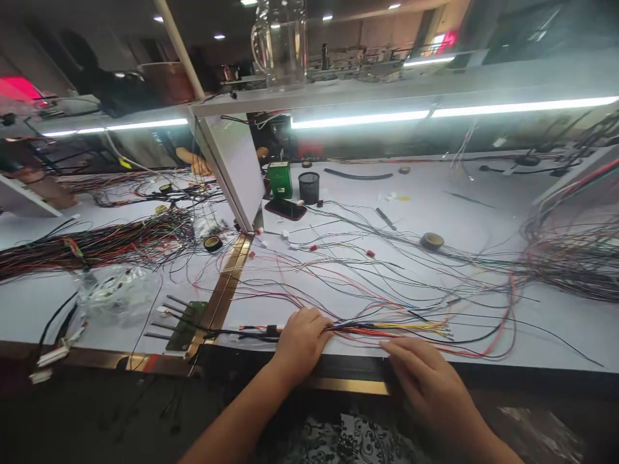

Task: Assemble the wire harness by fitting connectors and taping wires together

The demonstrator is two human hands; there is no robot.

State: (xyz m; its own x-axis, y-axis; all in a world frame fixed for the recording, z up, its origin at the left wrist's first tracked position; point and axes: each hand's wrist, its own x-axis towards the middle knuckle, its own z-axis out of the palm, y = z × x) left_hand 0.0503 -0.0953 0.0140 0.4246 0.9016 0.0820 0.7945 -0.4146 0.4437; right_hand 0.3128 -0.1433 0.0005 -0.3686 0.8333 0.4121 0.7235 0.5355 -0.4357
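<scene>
My left hand (302, 338) is closed around a bundle of wires (358, 327) near the table's front edge. Black cable (242, 333) runs out of that hand to the left, and loose yellow, red and black wire ends (435, 328) fan out to the right. My right hand (430, 374) is at the front edge, right of the left one, fingers stretched out and fingertips at a red wire. Whether those fingertips touch the wire is hard to tell. A green board with metal rods (186, 325) lies left of my hands.
Many thin wires (338, 264) spread over the white table, joining a tangled heap (575, 258) at right. Behind stand a green box (280, 179), a black mesh cup (309, 187) and a phone (285, 209). Tape rolls (432, 241) lie about. A divider (232, 161) rises at left; another person's hand (193, 160) shows beyond.
</scene>
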